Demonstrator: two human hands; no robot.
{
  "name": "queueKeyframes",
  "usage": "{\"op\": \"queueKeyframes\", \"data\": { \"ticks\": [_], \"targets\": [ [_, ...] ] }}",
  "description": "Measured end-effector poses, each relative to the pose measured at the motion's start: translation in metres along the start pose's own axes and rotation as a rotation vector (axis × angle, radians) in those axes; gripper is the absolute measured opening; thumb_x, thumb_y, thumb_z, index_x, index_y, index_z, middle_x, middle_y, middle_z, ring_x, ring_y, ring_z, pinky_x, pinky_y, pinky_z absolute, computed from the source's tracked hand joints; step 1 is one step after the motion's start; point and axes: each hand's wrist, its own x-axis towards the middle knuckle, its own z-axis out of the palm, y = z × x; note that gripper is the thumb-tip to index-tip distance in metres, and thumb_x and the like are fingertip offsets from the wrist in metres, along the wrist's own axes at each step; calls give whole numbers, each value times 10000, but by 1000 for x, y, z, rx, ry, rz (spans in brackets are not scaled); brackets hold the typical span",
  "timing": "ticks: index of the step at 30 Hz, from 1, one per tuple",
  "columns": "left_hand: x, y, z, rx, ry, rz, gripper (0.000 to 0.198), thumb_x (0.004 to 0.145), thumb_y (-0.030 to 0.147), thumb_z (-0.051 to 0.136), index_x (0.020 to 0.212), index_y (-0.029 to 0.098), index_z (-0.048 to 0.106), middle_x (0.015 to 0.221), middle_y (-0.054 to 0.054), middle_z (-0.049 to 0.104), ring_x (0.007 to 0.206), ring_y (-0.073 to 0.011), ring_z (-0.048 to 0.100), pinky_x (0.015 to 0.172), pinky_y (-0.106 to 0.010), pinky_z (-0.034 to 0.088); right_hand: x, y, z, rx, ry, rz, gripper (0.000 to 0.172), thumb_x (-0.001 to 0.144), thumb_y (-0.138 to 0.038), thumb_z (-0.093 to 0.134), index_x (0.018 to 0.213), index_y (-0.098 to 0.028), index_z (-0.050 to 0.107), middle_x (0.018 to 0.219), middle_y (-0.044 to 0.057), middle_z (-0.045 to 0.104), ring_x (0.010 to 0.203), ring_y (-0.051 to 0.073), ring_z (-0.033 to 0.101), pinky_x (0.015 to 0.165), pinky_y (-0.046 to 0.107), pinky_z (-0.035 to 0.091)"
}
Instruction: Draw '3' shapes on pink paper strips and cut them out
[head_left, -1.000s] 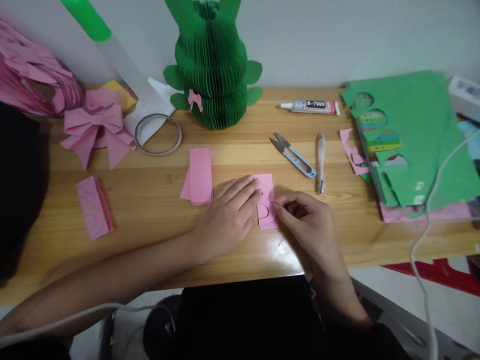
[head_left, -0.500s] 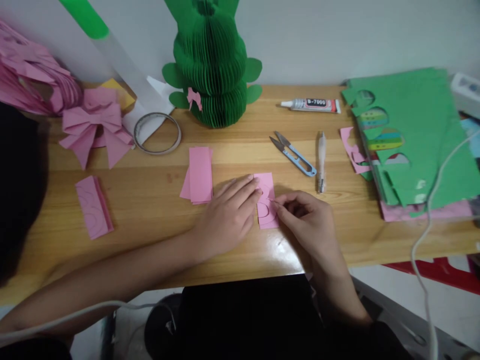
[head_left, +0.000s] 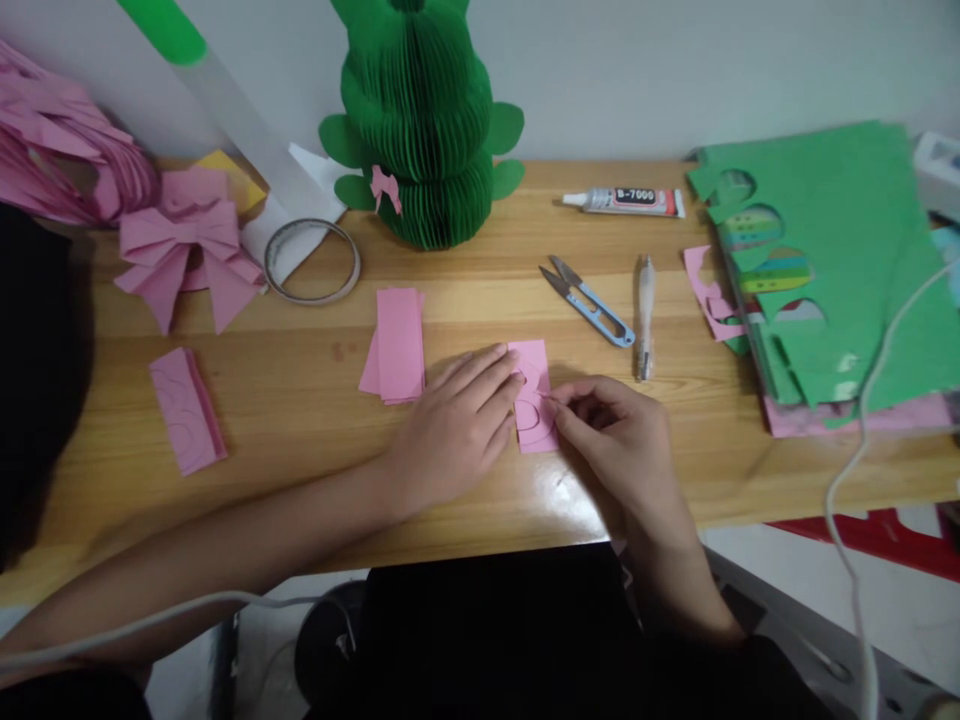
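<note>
A small folded pink paper (head_left: 531, 385) with curved lines drawn on it lies on the wooden table (head_left: 480, 480). My left hand (head_left: 454, 430) lies flat on its left side, fingers stretched out, pressing it down. My right hand (head_left: 615, 435) is closed in a pinch at the paper's right edge, holding something thin that I cannot make out. A stack of pink paper strips (head_left: 397, 345) lies just left of my left hand. Thread snips with a blue handle (head_left: 589, 305) and a white pen-like tool (head_left: 644, 315) lie beyond my right hand.
A green honeycomb paper figure (head_left: 424, 120) stands at the back, with a glue tube (head_left: 626, 202) to its right. A tape ring (head_left: 313, 262), a pink paper bow (head_left: 187, 250) and another marked pink piece (head_left: 186, 410) lie left. Green cut sheets (head_left: 832, 260) are stacked right. A white cable (head_left: 855, 480) hangs at the right.
Both hands stay on the pink paper almost unchanged. The view has shifted slightly, so everything sits a little higher in the picture.
</note>
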Motion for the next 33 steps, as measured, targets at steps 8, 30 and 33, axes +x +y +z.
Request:
{"op": "queueKeyframes", "data": {
  "ticks": [8, 30, 33],
  "targets": [
    [1, 2, -1, -18, -8, -13, 287, 990, 225, 515, 1195, 69, 640, 1345, -192, 619, 1321, -321, 542, 1054, -510, 499, -1, 0, -1, -6, -3, 3, 78, 784, -268, 711, 797, -197, 741, 629, -21, 670, 507, 89, 528, 501, 230, 417],
    [0, 0, 0, -26, -8, -18, 451, 952, 333, 606, 1278, 23, 575, 1349, -208, 612, 1305, -336, 550, 1067, -491, 482, -1, -5, -1, -62, 7, -103, 76, 829, -274, 699, 830, -205, 730, 738, -6, 673, 554, 91, 532, 531, 245, 428],
    [0, 0, 1, -30, 2, -31, 497, 950, 347, 609, 1306, 8, 544, 1347, -218, 608, 1298, -330, 557, 1069, -478, 480, -2, -6, -1, -137, -8, -213, 87, 848, -239, 682, 882, -219, 759, 765, 0, 641, 597, 102, 551, 562, 256, 450]
  ]
}}
